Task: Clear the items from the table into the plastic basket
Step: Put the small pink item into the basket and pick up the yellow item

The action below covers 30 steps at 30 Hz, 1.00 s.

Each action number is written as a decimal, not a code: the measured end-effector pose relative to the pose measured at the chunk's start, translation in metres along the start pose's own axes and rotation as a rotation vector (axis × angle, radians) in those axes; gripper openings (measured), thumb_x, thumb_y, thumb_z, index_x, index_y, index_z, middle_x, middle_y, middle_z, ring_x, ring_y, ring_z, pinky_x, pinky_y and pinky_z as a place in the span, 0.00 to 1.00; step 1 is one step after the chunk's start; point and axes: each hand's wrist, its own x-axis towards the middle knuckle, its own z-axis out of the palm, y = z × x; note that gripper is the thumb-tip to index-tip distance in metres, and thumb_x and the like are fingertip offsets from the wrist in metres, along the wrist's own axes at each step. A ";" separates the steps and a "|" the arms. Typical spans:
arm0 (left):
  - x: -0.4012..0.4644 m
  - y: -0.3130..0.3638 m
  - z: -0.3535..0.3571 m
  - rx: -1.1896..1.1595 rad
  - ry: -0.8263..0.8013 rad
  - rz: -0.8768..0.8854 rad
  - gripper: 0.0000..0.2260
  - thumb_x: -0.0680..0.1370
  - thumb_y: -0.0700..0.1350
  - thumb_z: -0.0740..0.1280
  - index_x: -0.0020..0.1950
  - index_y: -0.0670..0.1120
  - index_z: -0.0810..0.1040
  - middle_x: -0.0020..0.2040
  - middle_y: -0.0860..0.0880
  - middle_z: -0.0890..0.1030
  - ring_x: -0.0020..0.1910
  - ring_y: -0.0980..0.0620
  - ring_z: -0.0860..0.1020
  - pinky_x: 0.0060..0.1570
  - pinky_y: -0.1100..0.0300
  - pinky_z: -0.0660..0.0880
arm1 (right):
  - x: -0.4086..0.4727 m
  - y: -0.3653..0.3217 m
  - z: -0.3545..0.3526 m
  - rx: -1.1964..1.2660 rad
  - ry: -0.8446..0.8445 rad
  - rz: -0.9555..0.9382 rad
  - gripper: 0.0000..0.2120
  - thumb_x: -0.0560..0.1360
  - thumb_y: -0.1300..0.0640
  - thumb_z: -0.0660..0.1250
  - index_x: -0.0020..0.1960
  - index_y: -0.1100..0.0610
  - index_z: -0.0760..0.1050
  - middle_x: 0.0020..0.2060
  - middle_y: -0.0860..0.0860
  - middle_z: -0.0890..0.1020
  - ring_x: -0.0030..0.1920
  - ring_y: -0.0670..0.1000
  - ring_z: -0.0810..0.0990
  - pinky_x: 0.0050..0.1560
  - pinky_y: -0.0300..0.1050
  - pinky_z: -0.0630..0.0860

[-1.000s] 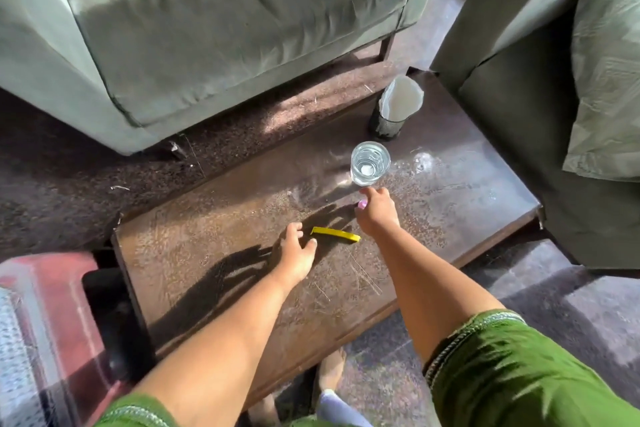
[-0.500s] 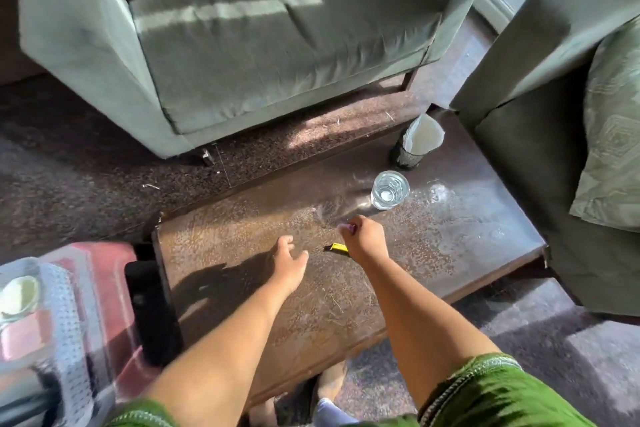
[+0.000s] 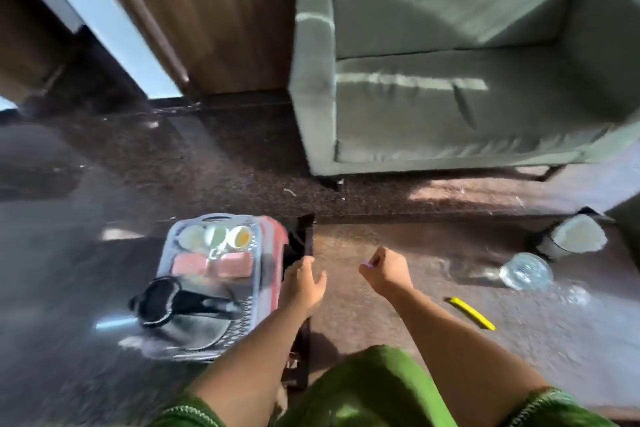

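The clear plastic basket (image 3: 254,291) stands on the floor left of the low brown table (image 3: 554,340). It holds a black kettle (image 3: 173,302), three cups (image 3: 214,236) and two pink blocks (image 3: 214,265). On the table lie a yellow strip (image 3: 472,313), a clear glass (image 3: 526,270) and a dark cup with white paper (image 3: 571,236). My left hand (image 3: 301,284) hovers open at the table's left edge, beside the basket. Over the table my right hand (image 3: 386,272) is closed, with a small purple thing (image 3: 367,265) showing at its fingertips.
A grey-green armchair (image 3: 450,107) stands beyond the table across a strip of dark carpet (image 3: 225,166). A wooden door (image 3: 207,10) is at the back left. Something red (image 3: 273,253) sits under the basket's right side. The view is blurred by motion.
The view has swung left, bringing the basket fully into sight. Both hands moved left across the table; the right hand left the yellow strip behind, still closed around the small purple thing.
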 end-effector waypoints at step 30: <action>0.088 -0.289 -0.199 -0.374 0.144 -0.214 0.15 0.79 0.46 0.62 0.65 0.45 0.72 0.62 0.48 0.78 0.62 0.48 0.75 0.64 0.49 0.72 | 0.035 -0.248 0.328 -0.478 -0.377 -0.224 0.07 0.73 0.60 0.69 0.51 0.56 0.80 0.49 0.54 0.83 0.51 0.55 0.81 0.45 0.39 0.76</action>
